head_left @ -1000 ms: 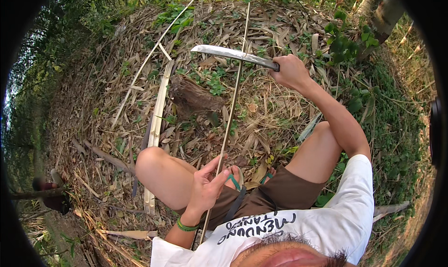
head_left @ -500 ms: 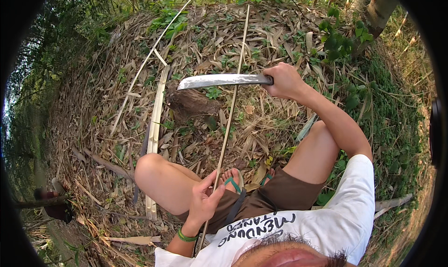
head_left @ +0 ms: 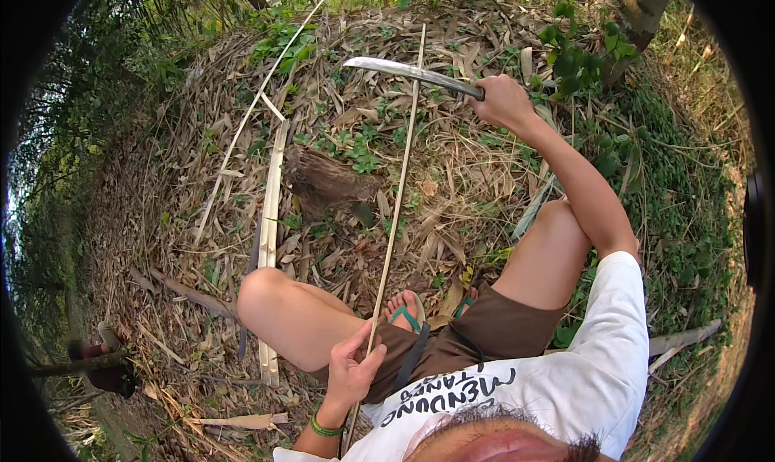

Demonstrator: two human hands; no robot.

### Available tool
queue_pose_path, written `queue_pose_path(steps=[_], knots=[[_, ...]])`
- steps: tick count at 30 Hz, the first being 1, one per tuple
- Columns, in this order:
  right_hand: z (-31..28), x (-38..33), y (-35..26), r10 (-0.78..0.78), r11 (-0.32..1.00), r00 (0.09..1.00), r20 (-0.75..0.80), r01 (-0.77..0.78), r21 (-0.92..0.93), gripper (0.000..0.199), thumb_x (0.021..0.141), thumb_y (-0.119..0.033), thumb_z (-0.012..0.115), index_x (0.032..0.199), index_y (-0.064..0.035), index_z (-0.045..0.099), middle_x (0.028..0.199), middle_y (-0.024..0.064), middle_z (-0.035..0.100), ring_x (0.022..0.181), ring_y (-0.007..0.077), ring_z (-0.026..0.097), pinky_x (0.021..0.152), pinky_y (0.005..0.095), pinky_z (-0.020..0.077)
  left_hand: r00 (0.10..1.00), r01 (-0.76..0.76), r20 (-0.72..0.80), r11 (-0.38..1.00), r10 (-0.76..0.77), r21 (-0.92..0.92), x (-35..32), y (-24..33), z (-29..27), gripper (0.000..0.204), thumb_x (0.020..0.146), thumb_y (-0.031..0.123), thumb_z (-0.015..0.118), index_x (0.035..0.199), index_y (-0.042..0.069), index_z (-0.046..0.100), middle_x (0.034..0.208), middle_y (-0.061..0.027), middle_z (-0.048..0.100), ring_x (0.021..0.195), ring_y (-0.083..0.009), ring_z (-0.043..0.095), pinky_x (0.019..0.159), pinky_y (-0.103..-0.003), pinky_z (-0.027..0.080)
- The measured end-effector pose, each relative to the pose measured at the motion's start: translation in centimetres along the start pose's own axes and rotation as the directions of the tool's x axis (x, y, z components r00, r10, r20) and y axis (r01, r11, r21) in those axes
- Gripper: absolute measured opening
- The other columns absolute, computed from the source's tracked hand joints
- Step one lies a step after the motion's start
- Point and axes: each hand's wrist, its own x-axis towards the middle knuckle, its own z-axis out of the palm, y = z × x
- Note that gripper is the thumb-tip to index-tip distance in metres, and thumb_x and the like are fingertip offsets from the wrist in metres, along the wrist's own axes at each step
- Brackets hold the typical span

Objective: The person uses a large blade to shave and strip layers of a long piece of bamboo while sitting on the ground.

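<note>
My left hand [head_left: 353, 369] is closed around the lower part of a long, thin bamboo strip [head_left: 401, 183], near my lap. The strip slants up and away from me, its far end above the leaf litter. My right hand [head_left: 504, 104] grips the handle of a machete [head_left: 412, 73], arm stretched forward and to the right. The machete's long, slightly curved blade points left and crosses the strip near its far end. Whether the blade touches the strip I cannot tell. Most of the handle is hidden in my fist.
Split bamboo pieces [head_left: 272, 192] lie left of my knee, beside another long thin strip [head_left: 234, 143]. A short brown stump [head_left: 327, 179] sits ahead. A tree trunk [head_left: 642, 14] stands at the far right. Dry leaves [head_left: 153, 212] and green plants cover the ground. A dark object [head_left: 105, 365] is at the far left.
My right hand has moved forward, carrying the machete farther along the strip toward its far end; the blade now tilts. My left hand keeps its hold on the strip.
</note>
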Motion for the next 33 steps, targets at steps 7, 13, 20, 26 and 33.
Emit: queue_pose_path(steps=[7,13,20,26,33], knots=[[0.5,-1.3,-1.7,-0.044,0.999,0.996,0.08,0.045,-0.015,0.026,0.081,-0.027,0.065,0.084,-0.0031,0.073,0.076,0.0224,0.069,0.075,0.0414,0.069,0.076,0.0522,0.0562,0.998,0.058,-0.006,0.995,-0.058,0.08,-0.9,-1.8,-0.9,0.047,0.089,-0.004,0.066,0.136,-0.005,0.057,0.097,0.0015,0.061,0.079,-0.0038,0.053,0.066,-0.018,0.045],[0.2,-0.4,0.6,0.053,0.998,0.987,0.15,-0.05,-0.026,0.031,0.08,-0.029,0.065,0.093,-0.0029,0.074,0.088,0.0238,0.071,0.086,0.041,0.069,0.08,0.0513,0.0552,0.995,0.096,0.024,0.995,-0.096,-0.019,-1.6,-2.1,-0.7,0.046,0.089,-0.004,0.066,0.135,-0.006,0.058,0.094,0.0016,0.061,0.079,-0.0036,0.052,0.066,-0.018,0.044],[2.7,1.8,11.8,0.479,0.878,0.878,0.024,-0.479,-0.017,0.038,0.08,-0.031,0.066,0.089,0.0051,0.071,0.084,0.0233,0.071,0.082,0.0389,0.071,0.079,0.0492,0.0552,0.98,0.165,0.114,0.986,-0.164,0.006,-4.1,-2.3,-1.1,0.045,0.089,-0.005,0.065,0.134,-0.003,0.06,0.093,0.0029,0.06,0.073,-0.0002,0.046,0.059,-0.016,0.036],[3.6,0.2,8.0,0.523,0.485,0.815,0.25,-0.526,0.698,0.027,0.089,-0.021,0.066,0.07,-0.0055,0.055,0.06,0.0016,0.052,0.052,0.0105,0.049,0.05,0.0288,0.0414,0.954,0.263,0.222,0.921,-0.202,-0.289,-3.0,-0.6,-1.7,0.047,0.093,-0.001,0.061,0.14,-0.005,0.052,0.079,0.002,0.052,0.051,-0.0016,0.04,0.044,-0.02,0.031],[1.6,-0.6,3.3,0.335,0.263,0.92,0.202,-0.297,0.918,0.03,0.095,-0.026,0.069,0.075,-0.0107,0.052,0.061,-0.0025,0.05,0.048,0.0075,0.043,0.046,0.0247,0.0357,0.942,0.269,0.304,0.864,-0.144,-0.425,-1.7,-0.7,-2.6,0.047,0.095,0.009,0.062,0.139,-0.005,0.05,0.078,-0.0001,0.051,0.048,-0.0034,0.038,0.042,-0.021,0.03]])
